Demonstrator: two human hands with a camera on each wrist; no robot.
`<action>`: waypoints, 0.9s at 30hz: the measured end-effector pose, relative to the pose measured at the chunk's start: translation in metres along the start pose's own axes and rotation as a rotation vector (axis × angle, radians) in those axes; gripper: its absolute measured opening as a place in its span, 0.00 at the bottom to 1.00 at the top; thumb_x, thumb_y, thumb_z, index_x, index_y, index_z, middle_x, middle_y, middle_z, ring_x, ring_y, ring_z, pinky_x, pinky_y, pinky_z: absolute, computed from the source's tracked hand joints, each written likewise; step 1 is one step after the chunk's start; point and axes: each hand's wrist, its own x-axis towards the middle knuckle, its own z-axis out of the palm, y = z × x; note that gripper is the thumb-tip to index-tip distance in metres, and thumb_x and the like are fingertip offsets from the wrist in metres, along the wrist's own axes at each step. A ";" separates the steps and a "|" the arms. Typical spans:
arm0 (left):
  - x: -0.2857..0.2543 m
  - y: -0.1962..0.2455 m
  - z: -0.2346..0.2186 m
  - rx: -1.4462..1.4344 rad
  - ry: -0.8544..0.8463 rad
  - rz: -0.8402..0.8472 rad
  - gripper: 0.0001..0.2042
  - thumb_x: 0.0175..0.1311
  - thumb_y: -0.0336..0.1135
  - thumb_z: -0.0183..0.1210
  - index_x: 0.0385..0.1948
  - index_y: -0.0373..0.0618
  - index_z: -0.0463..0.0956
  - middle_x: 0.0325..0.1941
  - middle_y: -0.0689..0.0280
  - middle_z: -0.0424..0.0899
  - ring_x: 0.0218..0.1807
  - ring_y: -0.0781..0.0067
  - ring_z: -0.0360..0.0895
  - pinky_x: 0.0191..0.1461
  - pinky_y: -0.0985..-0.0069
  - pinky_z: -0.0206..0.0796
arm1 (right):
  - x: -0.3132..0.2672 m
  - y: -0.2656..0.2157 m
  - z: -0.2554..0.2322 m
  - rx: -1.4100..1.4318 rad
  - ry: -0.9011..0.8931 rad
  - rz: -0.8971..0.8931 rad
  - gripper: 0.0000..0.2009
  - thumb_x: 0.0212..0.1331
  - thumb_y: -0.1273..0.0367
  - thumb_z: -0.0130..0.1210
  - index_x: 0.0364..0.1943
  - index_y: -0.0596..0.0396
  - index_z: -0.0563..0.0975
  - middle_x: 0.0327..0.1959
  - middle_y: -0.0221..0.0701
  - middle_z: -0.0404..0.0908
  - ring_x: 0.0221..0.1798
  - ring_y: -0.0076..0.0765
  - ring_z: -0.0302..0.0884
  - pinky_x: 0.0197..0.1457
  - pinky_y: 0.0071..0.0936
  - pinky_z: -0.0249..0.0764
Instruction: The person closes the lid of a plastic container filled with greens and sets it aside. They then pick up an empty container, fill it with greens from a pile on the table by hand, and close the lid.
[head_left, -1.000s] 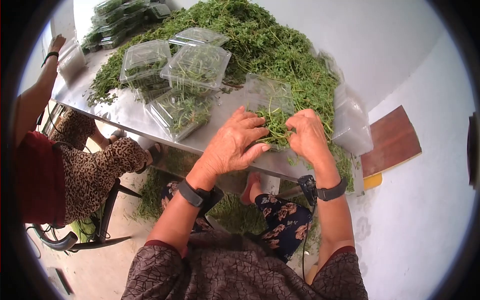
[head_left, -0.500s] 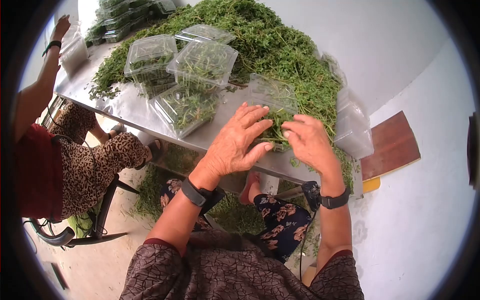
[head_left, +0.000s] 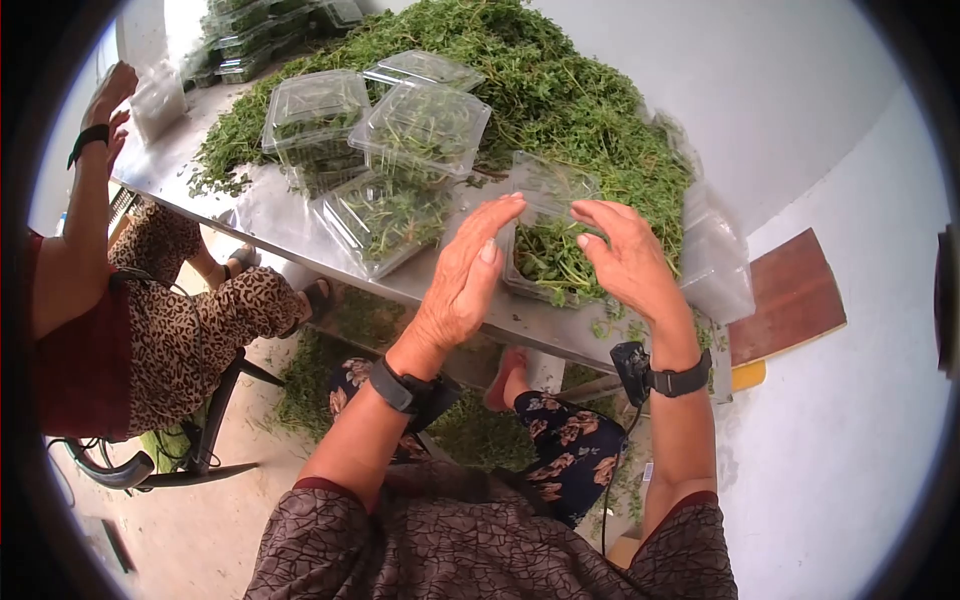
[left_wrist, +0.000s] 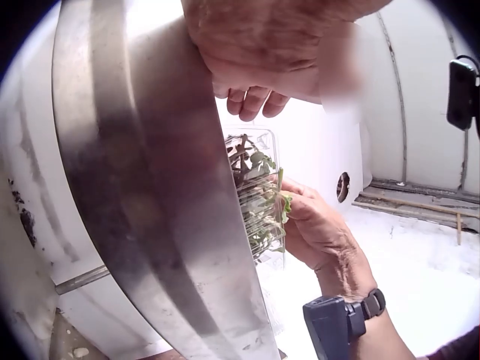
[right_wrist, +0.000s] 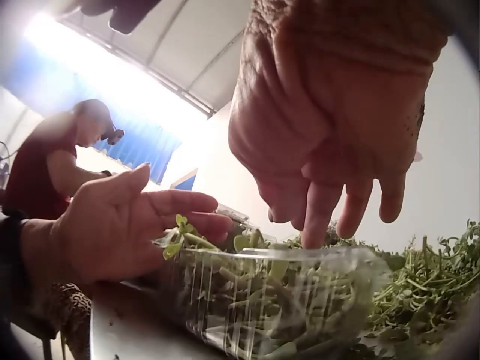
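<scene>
A clear plastic clamshell box (right_wrist: pixel 240 300) filled with leafy green stems (head_left: pixel 548 262) sits near the table edge, its lid (head_left: pixel 556 182) raised at the back. My left hand (head_left: pixel 468 275) stands on edge along the box's left side, fingers straight and together, thumb up. On the other side, my right hand (head_left: pixel 632 262) hovers at the box's right rim with loosely bent fingers, holding nothing. In the right wrist view its fingertips point down close over the greens, and a sprig (right_wrist: pixel 184 238) pokes over the rim beside my left palm.
Several filled clamshell boxes (head_left: pixel 425 130) stand left of the open one. Behind lies a big heap of greens (head_left: pixel 560 85). Stacked clear containers (head_left: pixel 715 255) stand at the right end of the metal table (head_left: pixel 270 215). Another person (head_left: pixel 80 330) sits at the left.
My right hand has drawn back from the greens to the box's right side. The left hand has turned from palm-down over the box to on edge beside it, uncovering the greens.
</scene>
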 end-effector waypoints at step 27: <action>0.002 0.002 0.009 0.407 -0.263 -0.052 0.22 0.71 0.43 0.39 0.58 0.39 0.71 0.66 0.54 0.68 0.72 0.49 0.55 0.75 0.58 0.42 | -0.002 0.022 -0.016 -0.085 0.083 -0.064 0.14 0.51 0.76 0.56 0.43 0.52 0.82 0.56 0.33 0.78 0.54 0.44 0.76 0.62 0.38 0.70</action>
